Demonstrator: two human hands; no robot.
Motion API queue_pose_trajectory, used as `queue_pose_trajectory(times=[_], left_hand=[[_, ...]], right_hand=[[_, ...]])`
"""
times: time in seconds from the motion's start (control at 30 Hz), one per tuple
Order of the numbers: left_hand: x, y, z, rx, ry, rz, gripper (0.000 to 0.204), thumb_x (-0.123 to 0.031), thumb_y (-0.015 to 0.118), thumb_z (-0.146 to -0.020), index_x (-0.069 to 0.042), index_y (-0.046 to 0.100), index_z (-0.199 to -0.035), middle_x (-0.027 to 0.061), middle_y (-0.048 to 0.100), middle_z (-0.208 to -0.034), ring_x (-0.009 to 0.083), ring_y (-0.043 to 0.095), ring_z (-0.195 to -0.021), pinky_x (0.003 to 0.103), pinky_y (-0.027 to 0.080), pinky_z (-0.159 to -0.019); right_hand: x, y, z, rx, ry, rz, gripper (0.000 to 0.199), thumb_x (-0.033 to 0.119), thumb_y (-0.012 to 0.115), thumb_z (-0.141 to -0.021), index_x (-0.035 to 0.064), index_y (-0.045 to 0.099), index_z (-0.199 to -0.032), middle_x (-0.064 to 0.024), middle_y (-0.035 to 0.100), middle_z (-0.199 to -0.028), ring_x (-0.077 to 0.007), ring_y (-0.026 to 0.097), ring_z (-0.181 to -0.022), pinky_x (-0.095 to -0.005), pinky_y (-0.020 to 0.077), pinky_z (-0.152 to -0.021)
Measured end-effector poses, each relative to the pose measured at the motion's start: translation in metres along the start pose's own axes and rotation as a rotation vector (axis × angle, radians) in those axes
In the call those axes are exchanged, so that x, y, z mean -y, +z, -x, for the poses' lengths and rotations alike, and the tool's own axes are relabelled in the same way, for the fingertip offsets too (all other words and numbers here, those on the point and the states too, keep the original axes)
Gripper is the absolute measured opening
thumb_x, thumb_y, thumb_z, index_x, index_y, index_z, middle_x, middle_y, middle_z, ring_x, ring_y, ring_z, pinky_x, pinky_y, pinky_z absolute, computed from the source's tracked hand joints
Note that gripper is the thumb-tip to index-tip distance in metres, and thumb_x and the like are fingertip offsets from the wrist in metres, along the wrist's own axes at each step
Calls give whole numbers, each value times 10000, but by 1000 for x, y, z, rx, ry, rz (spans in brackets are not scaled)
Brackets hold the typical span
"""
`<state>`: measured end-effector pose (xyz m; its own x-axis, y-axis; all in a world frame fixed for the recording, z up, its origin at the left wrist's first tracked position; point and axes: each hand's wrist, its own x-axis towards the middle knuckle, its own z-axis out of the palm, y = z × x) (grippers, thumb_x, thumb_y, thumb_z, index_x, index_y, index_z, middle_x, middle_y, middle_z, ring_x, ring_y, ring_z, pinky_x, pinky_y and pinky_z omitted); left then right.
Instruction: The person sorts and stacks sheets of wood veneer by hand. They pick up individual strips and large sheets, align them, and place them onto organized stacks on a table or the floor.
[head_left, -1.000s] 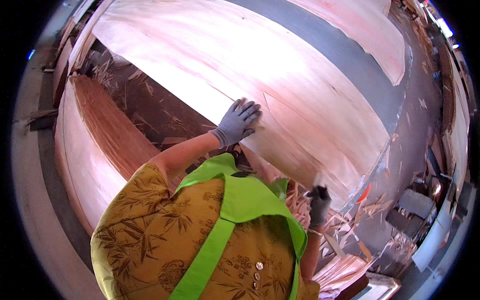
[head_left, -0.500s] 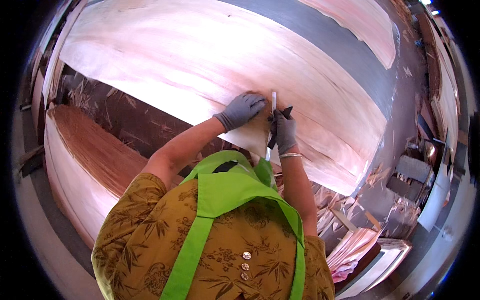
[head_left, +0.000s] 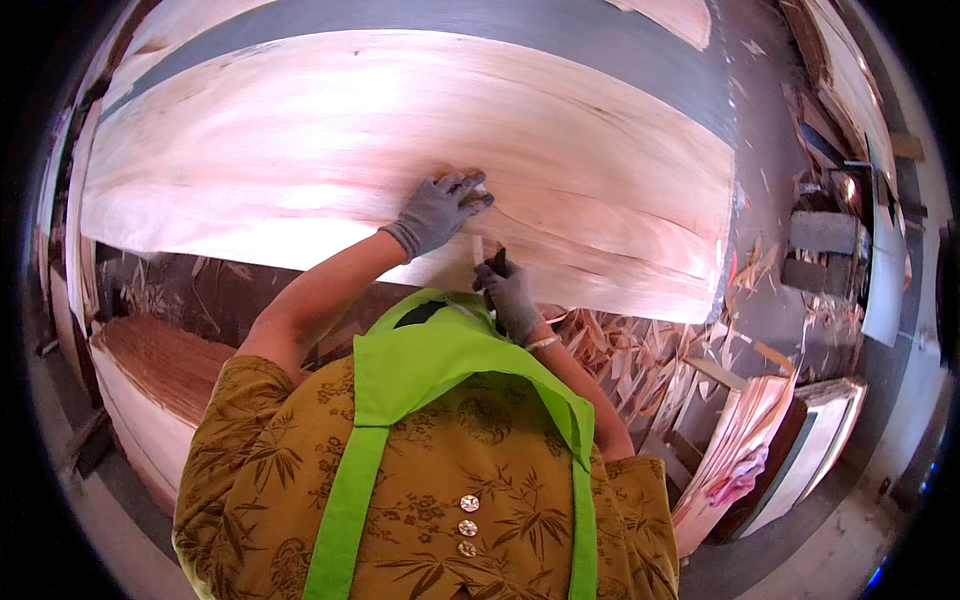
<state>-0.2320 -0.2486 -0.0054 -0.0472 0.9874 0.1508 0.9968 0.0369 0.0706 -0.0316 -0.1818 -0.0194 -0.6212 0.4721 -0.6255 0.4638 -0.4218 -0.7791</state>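
A left hand (head_left: 432, 215) in a grey knit glove lay on a broad sheet of pale, pink-streaked wood veneer (head_left: 330, 130), palm down near the sheet's near edge, as I looked on from my distant post through the head camera. Its fingertips met a small whitish and brown patch; I could not tell whether they were clamped on anything there. The right hand (head_left: 513, 298), also in a grey glove with a pale band at the wrist, was closed around a slim black-handled tool (head_left: 499, 262), just beside a narrow pale strip (head_left: 478, 248) that stood out against the wood. The two hands were apart but near each other, the right one closer to the body.

The veneer stretched across a flat dark-grey surface (head_left: 560, 42) in front of the person, whose bright green apron (head_left: 450, 350) crossed a mustard-brown patterned top (head_left: 420, 480). I saw a stack of reddish-brown sheets (head_left: 165, 350) at lower left, splintered wood scraps (head_left: 600, 355) to the right, and a bundle of pinkish sheets (head_left: 735, 440) beyond them.
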Motion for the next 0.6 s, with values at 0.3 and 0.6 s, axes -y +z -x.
queue_pose_trajectory(times=[0.3,0.6], left_hand=[[-83,33,-77,-116,260,239,417,-174,520,-798,-98,529,-1207,108,407,-1372,272,514,-1084,402,440,-842],[-153,50,-110,-14,336,131,349,-189,454,-827,-180,552,-1162,49,441,-1324,243,473,-1110,401,454,-751]], right_hand=[[24,-160,13,-438,-39,-74,163,173,634,-818,15,631,-778,-1,535,-568,-91,435,-434,-242,324,-397],[5,-161,39,-355,53,-284,212,158,621,-825,-15,630,-946,-10,565,-695,-129,538,-566,-265,422,-460]])
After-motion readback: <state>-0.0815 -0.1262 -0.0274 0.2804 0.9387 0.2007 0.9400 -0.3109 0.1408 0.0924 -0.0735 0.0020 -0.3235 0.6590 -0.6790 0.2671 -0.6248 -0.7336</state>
